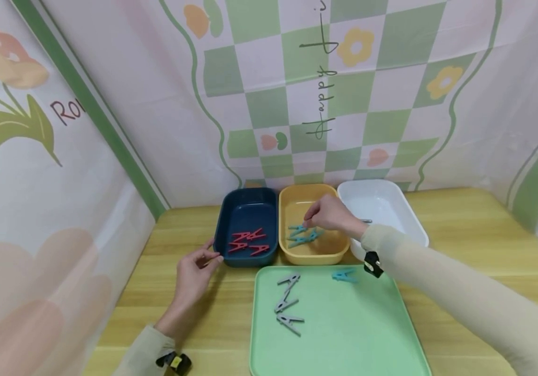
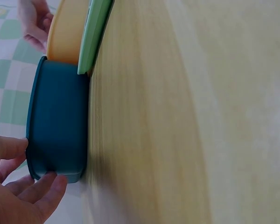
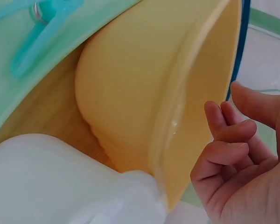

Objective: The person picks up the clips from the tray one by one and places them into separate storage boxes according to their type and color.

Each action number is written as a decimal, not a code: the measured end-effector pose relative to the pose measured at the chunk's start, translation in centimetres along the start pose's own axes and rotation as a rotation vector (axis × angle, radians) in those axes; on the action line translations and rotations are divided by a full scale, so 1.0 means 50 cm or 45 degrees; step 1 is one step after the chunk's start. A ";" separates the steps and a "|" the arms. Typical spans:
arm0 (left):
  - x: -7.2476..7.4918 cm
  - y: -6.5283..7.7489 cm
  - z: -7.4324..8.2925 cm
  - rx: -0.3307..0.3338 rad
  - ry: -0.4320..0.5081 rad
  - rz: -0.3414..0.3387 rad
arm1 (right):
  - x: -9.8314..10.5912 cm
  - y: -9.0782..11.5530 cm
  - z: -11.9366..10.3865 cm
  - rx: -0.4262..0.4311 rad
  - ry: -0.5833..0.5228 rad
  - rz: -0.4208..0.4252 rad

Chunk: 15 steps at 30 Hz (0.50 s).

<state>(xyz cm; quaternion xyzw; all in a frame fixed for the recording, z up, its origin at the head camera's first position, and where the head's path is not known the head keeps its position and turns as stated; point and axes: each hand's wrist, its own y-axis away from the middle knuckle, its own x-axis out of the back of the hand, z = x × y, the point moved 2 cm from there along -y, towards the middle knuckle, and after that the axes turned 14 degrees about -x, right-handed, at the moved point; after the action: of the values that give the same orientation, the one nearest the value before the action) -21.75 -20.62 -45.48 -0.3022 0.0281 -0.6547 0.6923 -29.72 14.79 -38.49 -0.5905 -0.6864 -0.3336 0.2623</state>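
Red pegs [image 1: 248,236] are lying binned beyond the tray [image 1: 344,334], grey pegs [image 1: 282,305] remaining, left hand [image 1: 195,274] gripping the bin [image 2: 60,112], right hand [image 1: 331,213] empty.

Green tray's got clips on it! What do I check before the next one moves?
1. Right hand empty: ok, no clip shows in it.
2. Clips left on the green tray: ok, three grey clips and one teal clip.
3. Blue bin only has red clips: ok.
4. Yellow bin only has teal clips: ok.
5. White bin contents: cannot tell, the sleeve hides part.
6. Left hand on the blue bin: ok, touching its corner.
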 end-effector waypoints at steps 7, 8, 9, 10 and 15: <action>-0.001 -0.001 0.002 0.001 -0.016 -0.010 | 0.018 0.041 -0.008 0.021 -0.093 0.002; -0.001 -0.001 0.001 -0.001 -0.021 -0.009 | 0.020 0.048 -0.008 0.015 -0.109 0.001; -0.001 -0.001 0.002 -0.001 -0.023 -0.009 | 0.023 0.056 -0.008 0.010 -0.125 0.000; -0.001 -0.001 0.002 -0.001 -0.022 -0.006 | 0.025 0.063 -0.008 0.012 -0.140 -0.001; -0.001 0.001 0.002 0.000 -0.020 0.009 | 0.033 0.105 -0.004 0.057 -0.160 0.052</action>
<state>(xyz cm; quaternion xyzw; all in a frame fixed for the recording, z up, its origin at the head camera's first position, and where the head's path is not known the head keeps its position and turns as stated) -21.66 -20.54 -45.41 -0.3075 0.0237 -0.6497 0.6948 -24.82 16.11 -36.33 -0.6181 -0.6967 -0.2749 0.2387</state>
